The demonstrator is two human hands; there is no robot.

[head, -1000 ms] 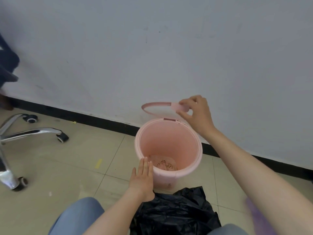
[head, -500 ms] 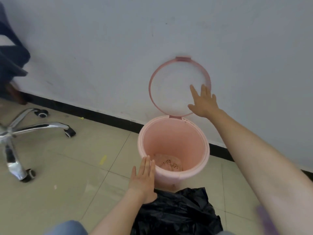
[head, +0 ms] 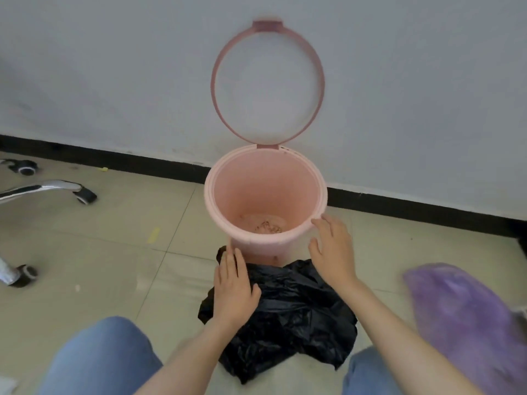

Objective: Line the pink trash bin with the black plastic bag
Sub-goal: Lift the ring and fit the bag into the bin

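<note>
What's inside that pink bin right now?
The pink bin holds no bag yet, only some brownish debris at the bottom. Its near wall hides part of the floor inside.

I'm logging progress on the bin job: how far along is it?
Done: the ring is flipped up against the wall, leaving the bin open. In hand: left hand rests on the bag, right hand hovers empty beside the bin. Left: open bag, insert, clamp.

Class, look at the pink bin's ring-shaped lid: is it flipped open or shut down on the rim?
Open. The ring lid stands upright against the wall, hinged at the back of the pink bin, whose mouth is uncovered.
</note>
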